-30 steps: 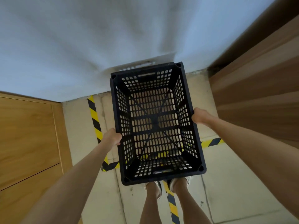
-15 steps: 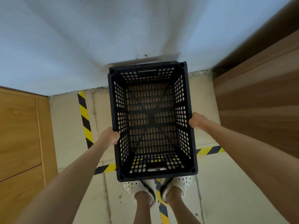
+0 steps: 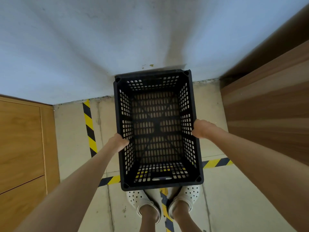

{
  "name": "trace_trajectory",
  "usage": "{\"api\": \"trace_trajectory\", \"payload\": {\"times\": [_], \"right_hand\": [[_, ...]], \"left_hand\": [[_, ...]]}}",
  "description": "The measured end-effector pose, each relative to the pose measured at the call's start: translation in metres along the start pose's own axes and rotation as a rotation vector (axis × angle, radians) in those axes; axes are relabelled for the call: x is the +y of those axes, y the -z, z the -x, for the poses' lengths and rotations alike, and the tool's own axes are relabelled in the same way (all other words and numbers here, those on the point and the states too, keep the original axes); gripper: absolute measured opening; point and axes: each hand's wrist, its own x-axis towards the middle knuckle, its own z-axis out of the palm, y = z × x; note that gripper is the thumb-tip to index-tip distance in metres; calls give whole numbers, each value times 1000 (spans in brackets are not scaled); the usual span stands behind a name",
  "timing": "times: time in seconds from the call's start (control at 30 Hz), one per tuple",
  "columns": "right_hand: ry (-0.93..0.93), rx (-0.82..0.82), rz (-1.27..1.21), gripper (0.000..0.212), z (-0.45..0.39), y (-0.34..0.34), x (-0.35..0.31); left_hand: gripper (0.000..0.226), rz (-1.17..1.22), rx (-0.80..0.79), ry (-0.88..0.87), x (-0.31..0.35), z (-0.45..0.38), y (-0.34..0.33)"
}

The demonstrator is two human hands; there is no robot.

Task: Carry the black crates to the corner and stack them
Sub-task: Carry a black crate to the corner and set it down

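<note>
I hold the crate point(image 3: 158, 131) in front of me by its two long sides, my left hand point(image 3: 119, 142) wrapped over the left rim and my right hand point(image 3: 201, 128) clamped on the right rim, both gripping tight. It is empty and open side up, and I see the floor point(image 3: 71, 139) through its holed bottom. Its far end sits close against the pale wall point(image 3: 100, 47), which blocks the way straight ahead; whether they touch I cannot tell. A wooden cabinet point(image 3: 21, 148) stands to my left, apart from the crate, and a darker wood panel point(image 3: 267, 114) closes in on my right, near my right forearm. Yellow-and-black tape point(image 3: 89, 128) runs along the floor just left of the crate, and another strip point(image 3: 216, 162) crosses under its near end. My white shoes point(image 3: 138, 198) stand just behind the near rim, either side of a tape line.
</note>
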Motion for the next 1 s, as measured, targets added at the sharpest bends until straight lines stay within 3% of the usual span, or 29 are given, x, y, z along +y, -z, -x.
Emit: {"api": "trace_trajectory", "payload": {"times": [0.13,0.37,0.7,1.0], "right_hand": [[146,110,191,41,29,26,-12],[315,166,94,42,111,88,-28],[456,301,208,36,305,156,-28],[365,492,179,46,440,153,-12]], "left_hand": [[63,-195,3,-223,18,35,13],[56,-462,203,-522,50,121,63],[60,-600,375,-701,59,298,144],[61,-720,490,-836,31,407,199]]}}
